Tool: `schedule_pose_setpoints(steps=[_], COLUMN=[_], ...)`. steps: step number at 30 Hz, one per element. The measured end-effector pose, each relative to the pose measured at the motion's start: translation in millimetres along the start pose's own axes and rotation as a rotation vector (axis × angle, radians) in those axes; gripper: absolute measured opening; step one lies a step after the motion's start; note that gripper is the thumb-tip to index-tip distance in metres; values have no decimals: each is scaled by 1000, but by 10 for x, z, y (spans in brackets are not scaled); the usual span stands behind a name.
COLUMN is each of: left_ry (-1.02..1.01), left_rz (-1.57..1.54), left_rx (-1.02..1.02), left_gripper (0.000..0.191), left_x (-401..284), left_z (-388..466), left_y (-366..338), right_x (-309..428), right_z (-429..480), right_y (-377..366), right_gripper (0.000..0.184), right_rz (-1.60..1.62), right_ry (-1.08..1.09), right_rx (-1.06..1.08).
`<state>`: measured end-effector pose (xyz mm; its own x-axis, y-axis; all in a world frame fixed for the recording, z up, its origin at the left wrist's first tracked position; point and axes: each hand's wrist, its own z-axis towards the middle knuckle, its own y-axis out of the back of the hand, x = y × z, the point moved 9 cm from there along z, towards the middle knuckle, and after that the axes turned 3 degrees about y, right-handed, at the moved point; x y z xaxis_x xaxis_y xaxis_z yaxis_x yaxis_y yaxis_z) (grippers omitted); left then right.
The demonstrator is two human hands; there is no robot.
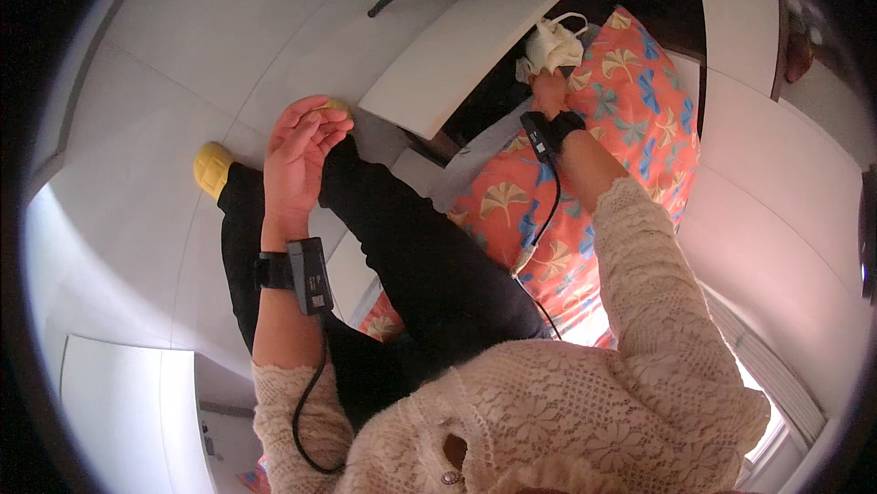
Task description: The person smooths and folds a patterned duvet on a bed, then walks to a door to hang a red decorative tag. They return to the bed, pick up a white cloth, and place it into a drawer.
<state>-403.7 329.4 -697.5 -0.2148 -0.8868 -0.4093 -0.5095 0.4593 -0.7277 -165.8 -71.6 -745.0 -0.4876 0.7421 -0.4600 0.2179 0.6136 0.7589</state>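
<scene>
My right hand (550, 91) reaches out over the edge of the bed and grips a white cloth bag (556, 44). The bag is crumpled, and a loop handle stands up at its far side. My fingertips are partly hidden by the bag's fabric. My left hand (296, 155) is raised above the floor with the palm turned up and the fingers loosely bent, and nothing shows in it. Under the right forearm spreads orange bedding (620, 107) with a ginkgo-leaf print. Each wrist wears a black strapped device with a cable.
A white panel (466, 56), perhaps a drawer front or tabletop, stands beside the bag, with a dark gap between it and the bed. Yellow slippers (213, 169) are on my feet on the pale tiled floor (171, 83). White cabinet fronts (767, 131) line the right side.
</scene>
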Motion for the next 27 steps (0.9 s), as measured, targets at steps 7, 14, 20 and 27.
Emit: schedule_pose_setpoints(steps=[7,14,20,27], left_ry=[23,35,33,11], left_rz=[-31,-61,-56,-35], left_rx=[20,32,47,46], left_gripper=[22,23,23,24], left_x=[28,33,54,-11], left_z=[28,51,69,65], left_y=[-11,-65,-113,-75], right_x=[362,870,957,1001], right_z=[-137,-581,-773,-1121], right_y=[-287,-445,-535,-250], right_gripper=[32,35,39,33], right_rz=[213,448,376,-61], right_ry=[60,226,332,537], right_rx=[312,823,1028,1018])
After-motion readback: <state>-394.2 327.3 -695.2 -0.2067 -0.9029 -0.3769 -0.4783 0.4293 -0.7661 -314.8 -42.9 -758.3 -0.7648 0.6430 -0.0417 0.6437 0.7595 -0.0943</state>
